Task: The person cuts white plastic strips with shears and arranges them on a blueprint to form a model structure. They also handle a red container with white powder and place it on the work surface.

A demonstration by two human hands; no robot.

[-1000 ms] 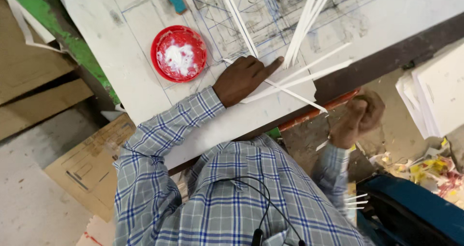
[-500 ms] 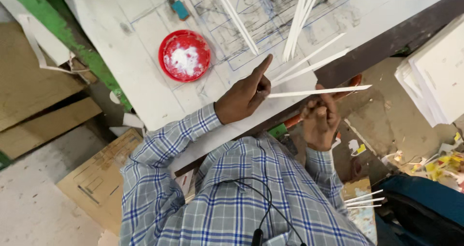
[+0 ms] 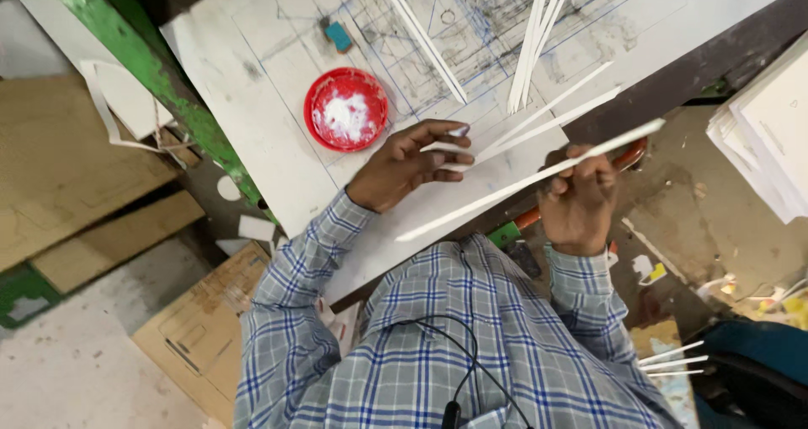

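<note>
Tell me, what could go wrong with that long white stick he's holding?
The right hand pinches the long white strip near one end, so the thin free end could sag or snap. It might also sweep into the loose strips on the drawing board, or the left hand could knock the red glue dish.

1. I'm in a model-making workshop — my white work board (image 3: 278,134) carries drawn blue grid lines and grey smudges.
2. Cut white strips (image 3: 530,42) lie across it, beside a red dish of white paste (image 3: 346,109).
3. Cardboard sheets (image 3: 76,185) and offcuts cover the floor.
</note>
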